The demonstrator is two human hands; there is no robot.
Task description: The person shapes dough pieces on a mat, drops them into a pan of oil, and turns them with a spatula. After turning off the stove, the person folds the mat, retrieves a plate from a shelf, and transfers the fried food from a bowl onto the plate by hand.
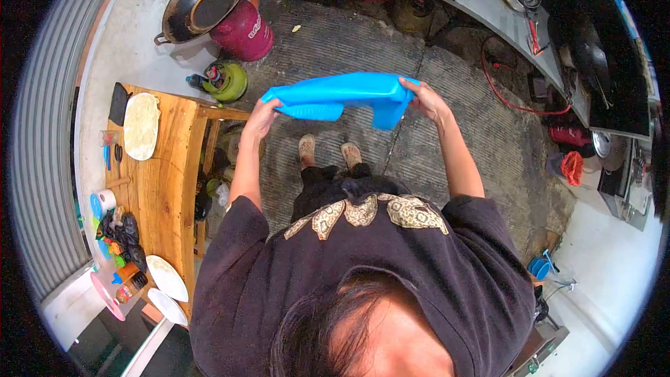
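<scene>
Both of my hands hold a glossy bright blue plastic item (342, 86) by its two ends, out in front of me above the floor. Its upper part is long and slightly curved, and two shorter parts hang below; I cannot make out its exact kind. My left hand (261, 119) has its fingers closed on the left end, near the corner of the wooden table. At the right end, my right hand (427, 100) grips the edge with the thumb on top. Part of the fingers of each hand is hidden.
The wooden table (164, 167) at left bears a white oval plate (142, 126), more plates, bottles and bags. A large wok (206, 3), a pink gas cylinder (248, 31) and a green one (230, 82) stand beyond. A red hose (488, 84) crosses the floor at right, below a counter.
</scene>
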